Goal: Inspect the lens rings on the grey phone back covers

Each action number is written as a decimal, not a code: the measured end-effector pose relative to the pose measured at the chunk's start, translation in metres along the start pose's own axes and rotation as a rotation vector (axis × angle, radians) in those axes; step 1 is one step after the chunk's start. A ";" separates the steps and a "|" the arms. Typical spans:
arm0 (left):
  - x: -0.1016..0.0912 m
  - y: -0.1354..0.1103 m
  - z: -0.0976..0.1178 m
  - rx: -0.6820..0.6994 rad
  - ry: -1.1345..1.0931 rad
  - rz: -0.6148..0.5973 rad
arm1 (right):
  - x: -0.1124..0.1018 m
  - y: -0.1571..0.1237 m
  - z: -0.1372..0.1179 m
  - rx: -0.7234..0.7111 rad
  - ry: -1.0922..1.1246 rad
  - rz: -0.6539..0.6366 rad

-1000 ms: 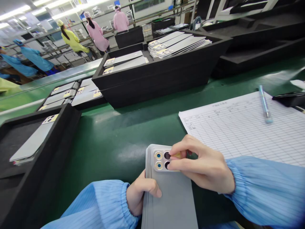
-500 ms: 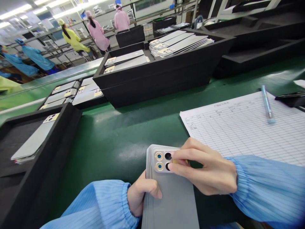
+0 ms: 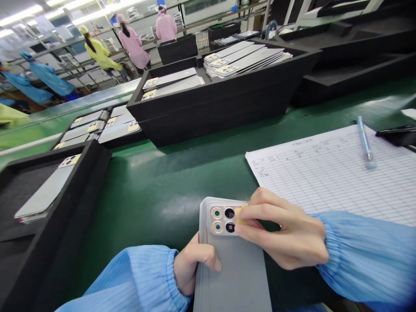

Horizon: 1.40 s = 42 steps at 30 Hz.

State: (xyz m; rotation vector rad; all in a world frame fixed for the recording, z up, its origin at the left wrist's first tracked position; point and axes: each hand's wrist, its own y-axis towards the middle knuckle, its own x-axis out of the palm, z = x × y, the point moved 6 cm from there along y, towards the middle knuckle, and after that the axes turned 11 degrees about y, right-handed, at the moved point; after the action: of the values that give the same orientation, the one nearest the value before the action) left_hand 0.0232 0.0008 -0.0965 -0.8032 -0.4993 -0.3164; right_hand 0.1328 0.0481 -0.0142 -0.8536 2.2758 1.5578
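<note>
Since a second ago the right hand (image 3: 289,238) has drawn slightly rightward across the lens plate (image 3: 212,220), so the two dark lens circles (image 3: 229,213) show more fully; the left hand (image 3: 195,264) holds its place. The right thumb and forefinger are bent close together at a yellow film (image 3: 239,216) on the plate; whether they pinch it I cannot tell. The left hand grips a stack of grey panels (image 3: 234,277) by its left edge, thumb on top, low in the middle of the view above the green worktop (image 3: 156,186). To the right lies a ruled sheet (image 3: 325,182) with a printed heading and small entries, too blurred to read, and a light-blue pen (image 3: 365,143) upon it. On the left, a black tray (image 3: 87,186) contains a short pile of panels (image 3: 48,188) with a yellow-filmed end. Ahead, a larger black box (image 3: 211,108) carries a smaller pile (image 3: 172,80) on its left and a fuller, fanned one (image 3: 243,58) on its right. Between these containers, a low tray (image 3: 128,138) bears several more piles.
</note>
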 end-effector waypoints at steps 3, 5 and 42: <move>-0.001 0.000 -0.001 -0.005 0.004 0.013 | 0.001 -0.002 0.000 0.001 -0.008 0.006; -0.002 0.000 -0.001 -0.005 0.007 0.013 | 0.001 -0.002 0.001 0.007 -0.011 0.011; -0.002 0.002 0.001 0.025 -0.084 -0.020 | -0.004 0.006 0.004 0.144 0.128 0.043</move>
State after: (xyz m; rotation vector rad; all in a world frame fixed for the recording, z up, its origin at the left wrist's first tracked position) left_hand 0.0219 0.0031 -0.0983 -0.7903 -0.5898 -0.2955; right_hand 0.1325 0.0546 -0.0092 -0.8947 2.4773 1.3721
